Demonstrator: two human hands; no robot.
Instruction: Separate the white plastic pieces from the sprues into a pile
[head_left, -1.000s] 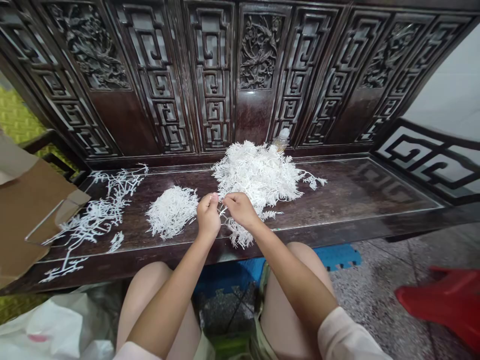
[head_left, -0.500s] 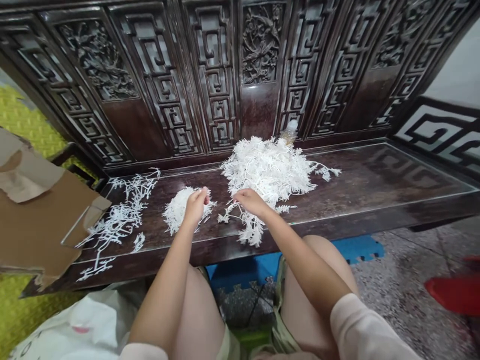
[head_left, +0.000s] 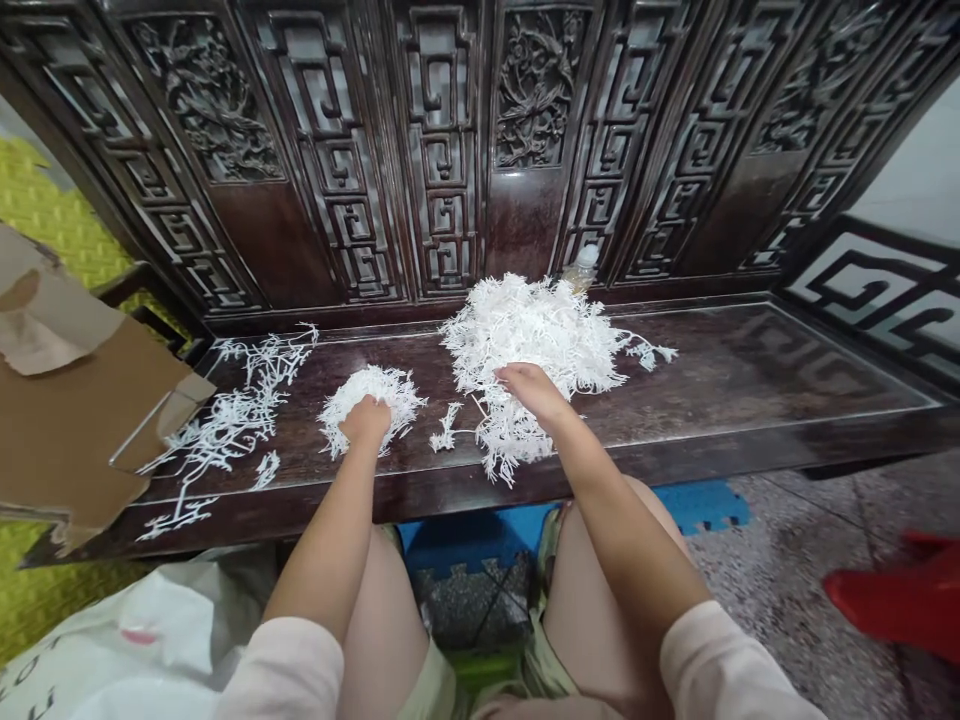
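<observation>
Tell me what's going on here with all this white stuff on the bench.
A seated person is working at a dark carved wooden bench. Their left hand is on top of a small, dense pile of fine white sprigs. Their right hand rests on the edge of a much larger heap of white branching sprigs. More loose sprigs lie spread out further left, beside a piece of cardboard.

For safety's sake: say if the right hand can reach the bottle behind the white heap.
Probably yes: only the loose white heap, under the right hand, lies before the plastic bottle.
</observation>
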